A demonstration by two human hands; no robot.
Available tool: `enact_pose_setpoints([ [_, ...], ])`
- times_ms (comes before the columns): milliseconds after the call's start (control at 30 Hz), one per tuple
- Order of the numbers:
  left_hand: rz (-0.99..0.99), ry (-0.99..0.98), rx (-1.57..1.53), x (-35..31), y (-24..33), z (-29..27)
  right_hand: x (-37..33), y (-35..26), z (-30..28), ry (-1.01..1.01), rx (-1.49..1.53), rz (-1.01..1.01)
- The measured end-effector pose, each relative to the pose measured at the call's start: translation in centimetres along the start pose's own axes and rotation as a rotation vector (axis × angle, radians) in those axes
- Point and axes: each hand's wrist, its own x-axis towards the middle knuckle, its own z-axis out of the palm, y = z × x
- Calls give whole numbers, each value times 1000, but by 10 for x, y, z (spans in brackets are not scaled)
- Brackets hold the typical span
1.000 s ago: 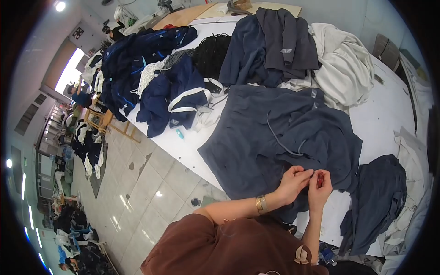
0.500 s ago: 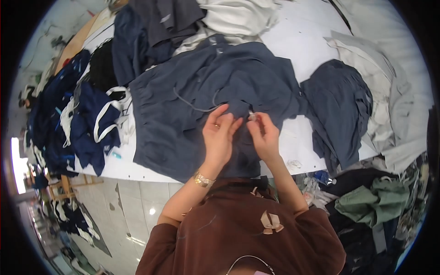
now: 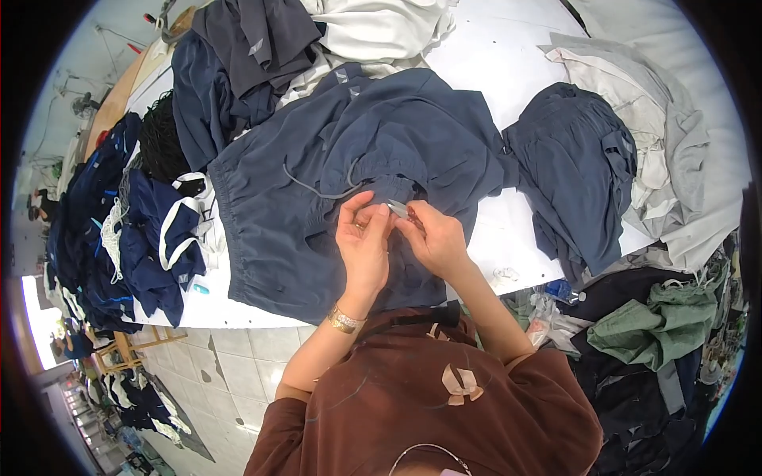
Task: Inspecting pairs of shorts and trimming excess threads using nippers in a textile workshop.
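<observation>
Dark blue shorts point(image 3: 274, 230) with a gathered elastic edge and a grey drawcord point(image 3: 305, 184) lie spread on the white table before me. Over their bunched middle, my left hand point(image 3: 363, 242) pinches thumb against fingers, its index finger raised; whatever the pinch holds is too small to make out. Close beside it, my right hand point(image 3: 435, 238) grips small metal thread snips point(image 3: 398, 209), whose tips point at the left fingertips. Both hands almost meet.
Another dark blue garment point(image 3: 575, 166) is heaped at the right, near pale grey cloth point(image 3: 663, 135). Navy garments point(image 3: 159, 238) with white straps and a bundle of black cords point(image 3: 163, 143) lie left. Grey and white clothes fill the far side; green cloth point(image 3: 655, 325) sits below the right edge.
The view has shifted slightly. My right hand has turned and come inward toward the left, so the snips now show plainly between the hands. My left fingers have drawn together.
</observation>
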Motion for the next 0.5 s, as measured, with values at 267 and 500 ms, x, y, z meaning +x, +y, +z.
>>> enact_pose_setpoints([
  [267,22,8,8,1,4,4,1,0,-4,64,187,171],
  [500,-176,109,-62,3,7,0,1,7,2,157,433,276],
])
